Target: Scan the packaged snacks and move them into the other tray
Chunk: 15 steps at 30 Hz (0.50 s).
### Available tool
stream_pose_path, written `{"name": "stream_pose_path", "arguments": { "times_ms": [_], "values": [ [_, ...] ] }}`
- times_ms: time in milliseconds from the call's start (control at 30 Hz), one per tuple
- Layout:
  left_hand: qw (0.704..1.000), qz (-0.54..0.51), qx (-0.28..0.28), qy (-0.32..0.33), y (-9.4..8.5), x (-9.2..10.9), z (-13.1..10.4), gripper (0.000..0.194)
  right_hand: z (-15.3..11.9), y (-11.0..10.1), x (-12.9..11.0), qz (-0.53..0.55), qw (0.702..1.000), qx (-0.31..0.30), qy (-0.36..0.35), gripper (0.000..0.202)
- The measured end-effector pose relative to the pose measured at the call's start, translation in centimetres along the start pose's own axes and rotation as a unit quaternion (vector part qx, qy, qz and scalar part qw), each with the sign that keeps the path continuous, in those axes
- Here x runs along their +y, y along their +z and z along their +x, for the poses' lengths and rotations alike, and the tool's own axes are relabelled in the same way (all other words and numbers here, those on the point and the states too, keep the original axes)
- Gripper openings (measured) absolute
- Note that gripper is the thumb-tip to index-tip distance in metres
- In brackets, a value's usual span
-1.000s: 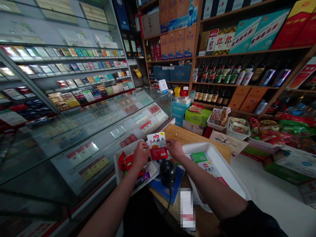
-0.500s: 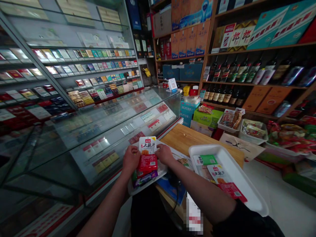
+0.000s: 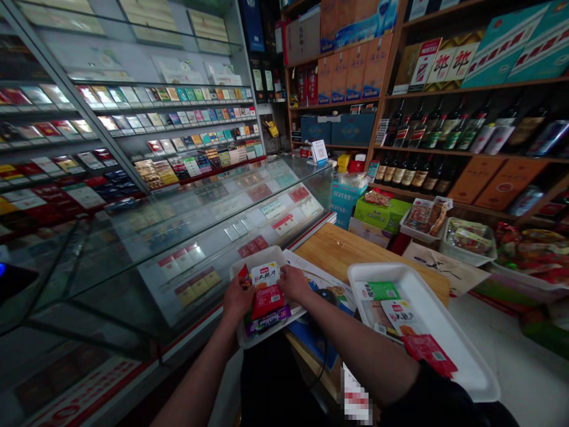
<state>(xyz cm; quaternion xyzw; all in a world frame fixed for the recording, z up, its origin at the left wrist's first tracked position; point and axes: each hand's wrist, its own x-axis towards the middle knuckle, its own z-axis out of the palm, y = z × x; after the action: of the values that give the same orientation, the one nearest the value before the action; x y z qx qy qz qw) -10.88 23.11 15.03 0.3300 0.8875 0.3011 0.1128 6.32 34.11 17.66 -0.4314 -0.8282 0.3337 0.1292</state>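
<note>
My left hand and my right hand are closed on opposite sides of a snack packet. Its upper part is white with dark characters; a red packet face with a barcode shows below it. A white foam tray lies beneath, with a purple snack packet near its front edge. By my left fingertips a small red wrapper end shows. On my right, a larger white tray holds a green-topped packet, a white packet and a red one.
A wooden table carries the larger tray, a printed sheet and a dark cabled device. Along my left runs a glass display counter. Bottle shelves and baskets of packaged food stand at the right.
Both hands have lowered the snack packet slightly toward the foam tray, uncovering more of the tray's far rim. The whole view has shifted a little, so the surroundings appear farther right.
</note>
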Motion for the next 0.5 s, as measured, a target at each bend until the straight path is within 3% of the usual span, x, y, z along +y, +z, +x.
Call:
{"name": "stream_pose_path", "arguments": {
  "times_ms": [233, 500],
  "values": [
    [0.994, 0.026, 0.022, 0.107, -0.1, 3.0, -1.9, 0.032, -0.8, -1.4, 0.5, 0.021, 0.999, 0.014, -0.03, 0.036],
    [0.981, -0.035, -0.003, 0.19, 1.2, 9.6, -5.1, 0.031, -2.2, -4.9, 3.0, 0.012, 0.997, 0.062, -0.045, 0.038]
  ]
}}
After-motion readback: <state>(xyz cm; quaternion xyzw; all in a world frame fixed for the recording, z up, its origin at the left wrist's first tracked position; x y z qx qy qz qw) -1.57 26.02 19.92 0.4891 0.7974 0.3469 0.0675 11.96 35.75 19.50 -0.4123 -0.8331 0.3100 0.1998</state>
